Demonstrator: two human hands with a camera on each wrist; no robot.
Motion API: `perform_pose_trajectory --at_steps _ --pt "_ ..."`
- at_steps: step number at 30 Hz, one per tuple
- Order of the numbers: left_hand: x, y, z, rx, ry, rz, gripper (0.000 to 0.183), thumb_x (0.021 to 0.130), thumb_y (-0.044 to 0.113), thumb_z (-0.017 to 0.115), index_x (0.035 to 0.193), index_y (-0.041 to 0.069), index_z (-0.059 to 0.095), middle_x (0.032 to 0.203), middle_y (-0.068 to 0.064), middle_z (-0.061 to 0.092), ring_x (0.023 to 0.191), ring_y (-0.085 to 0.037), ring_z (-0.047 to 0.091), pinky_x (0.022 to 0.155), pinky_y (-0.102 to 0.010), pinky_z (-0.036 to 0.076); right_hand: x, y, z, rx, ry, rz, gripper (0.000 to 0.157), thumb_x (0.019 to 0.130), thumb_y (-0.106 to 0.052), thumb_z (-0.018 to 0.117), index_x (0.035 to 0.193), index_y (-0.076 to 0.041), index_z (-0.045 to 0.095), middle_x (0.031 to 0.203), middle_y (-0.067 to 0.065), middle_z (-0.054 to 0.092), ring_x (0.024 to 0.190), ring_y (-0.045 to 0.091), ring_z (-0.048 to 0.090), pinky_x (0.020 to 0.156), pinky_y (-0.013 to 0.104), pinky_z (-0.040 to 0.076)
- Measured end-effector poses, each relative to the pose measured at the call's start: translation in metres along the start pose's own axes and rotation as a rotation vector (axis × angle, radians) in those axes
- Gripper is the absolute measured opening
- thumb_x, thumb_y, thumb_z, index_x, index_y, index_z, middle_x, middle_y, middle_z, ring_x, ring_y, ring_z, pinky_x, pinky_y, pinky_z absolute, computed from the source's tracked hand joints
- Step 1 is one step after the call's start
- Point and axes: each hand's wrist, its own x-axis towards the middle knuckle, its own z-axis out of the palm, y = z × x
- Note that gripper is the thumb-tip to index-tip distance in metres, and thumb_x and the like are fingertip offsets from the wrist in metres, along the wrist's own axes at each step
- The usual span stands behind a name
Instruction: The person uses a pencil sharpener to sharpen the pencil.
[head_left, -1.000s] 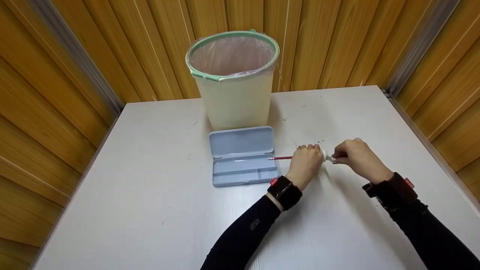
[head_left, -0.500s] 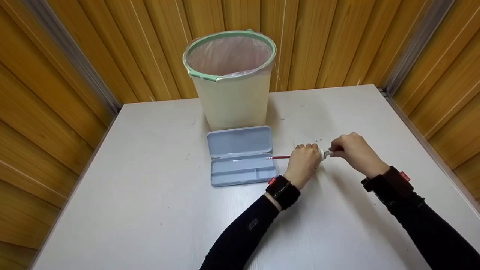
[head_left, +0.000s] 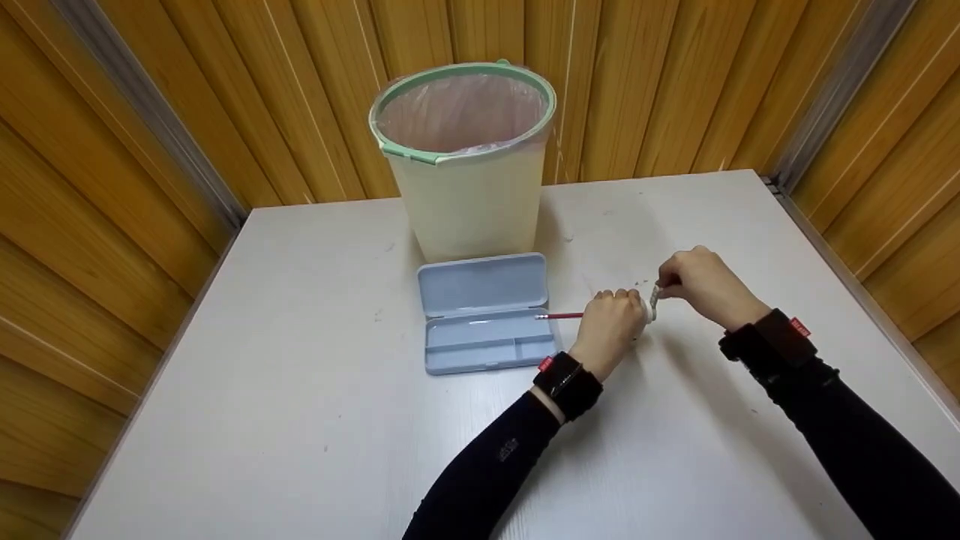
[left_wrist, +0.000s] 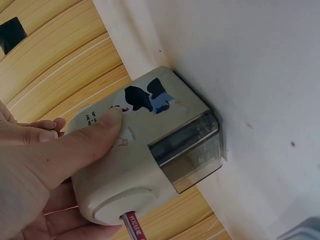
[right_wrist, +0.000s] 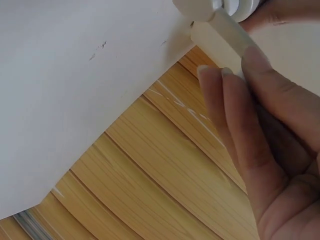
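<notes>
My left hand [head_left: 611,330] grips a cream crank pencil sharpener [left_wrist: 135,145] with a cartoon print and a clear shavings drawer, standing on the table. A red pencil [head_left: 564,316] sticks out of its front hole, the eraser end over the pencil case. Thumb and fingers of my right hand [head_left: 701,285] pinch the sharpener's white crank handle [right_wrist: 232,35], which points up and away in the head view. The left hand hides most of the sharpener there. An open light-blue pencil case [head_left: 472,349] lies left of the left hand, its compartments showing no contents.
Behind the pencil case stands a cream trash bin [head_left: 472,202] with a green rim and a pinkish liner. Small dark specks mark the white table [head_left: 300,300]. Wood-patterned panels [head_left: 637,90] close in the back and both sides.
The right hand has moved up and slightly left, swinging the crank from pointing right to pointing upward. The left hand, sharpener and pencil stay in place.
</notes>
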Motion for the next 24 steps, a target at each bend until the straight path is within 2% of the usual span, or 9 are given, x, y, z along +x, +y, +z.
perform_pose_trajectory --at_steps 3,7,12,17,20,24 --pt "0.000 -0.001 0.001 0.008 0.015 -0.008 0.013 0.091 0.017 0.057 0.089 0.020 0.069 0.077 0.009 0.070 0.065 -0.007 0.064 0.060 -0.021 0.051 0.004 0.002 0.002 -0.006 -0.012 0.002 0.008 0.076 0.000 0.077 0.071 0.000 0.070 0.070 0.011 0.069 0.066 0.022 0.056 0.064 0.033 0.042" --pt "0.000 -0.002 0.001 0.001 0.002 -0.010 0.013 0.090 0.015 0.057 0.091 0.019 0.070 0.078 0.009 0.070 0.066 -0.007 0.064 0.061 -0.021 0.051 0.010 0.006 0.009 -0.018 0.033 -0.015 0.005 0.076 0.002 0.076 0.075 0.003 0.071 0.072 0.014 0.070 0.067 0.026 0.062 0.064 0.039 0.048" --pt "0.000 -0.002 -0.001 0.001 -0.015 -0.005 0.014 0.090 0.015 0.058 0.094 0.018 0.071 0.079 0.008 0.070 0.067 -0.008 0.064 0.060 -0.021 0.052 0.017 0.016 0.023 -0.006 0.071 -0.006 0.005 0.076 0.004 0.075 0.076 0.004 0.070 0.073 0.016 0.070 0.068 0.029 0.062 0.066 0.044 0.049" --pt "0.001 0.001 -0.001 -0.010 -0.027 0.006 0.015 0.091 0.016 0.058 0.097 0.018 0.071 0.081 0.009 0.071 0.069 -0.007 0.065 0.061 -0.020 0.052 0.019 0.031 0.040 0.022 0.053 -0.010 0.004 0.077 0.004 0.075 0.075 0.004 0.071 0.075 0.017 0.070 0.069 0.031 0.063 0.068 0.047 0.050" --pt "0.002 0.003 -0.002 -0.017 -0.045 0.020 0.014 0.091 0.016 0.059 0.098 0.018 0.071 0.082 0.009 0.070 0.069 -0.007 0.064 0.061 -0.020 0.052 0.015 0.040 0.051 0.041 0.006 -0.013 0.006 0.076 0.007 0.074 0.073 0.003 0.071 0.073 0.016 0.070 0.067 0.028 0.062 0.066 0.040 0.049" --pt "0.002 0.003 -0.004 -0.031 -0.082 0.014 0.014 0.090 0.018 0.062 0.101 0.017 0.070 0.085 0.008 0.071 0.071 -0.007 0.065 0.062 -0.019 0.052 0.012 0.047 0.062 0.092 -0.053 -0.007 0.013 0.073 0.011 0.071 0.069 0.000 0.069 0.068 0.009 0.068 0.063 0.017 0.055 0.060 0.029 0.042"
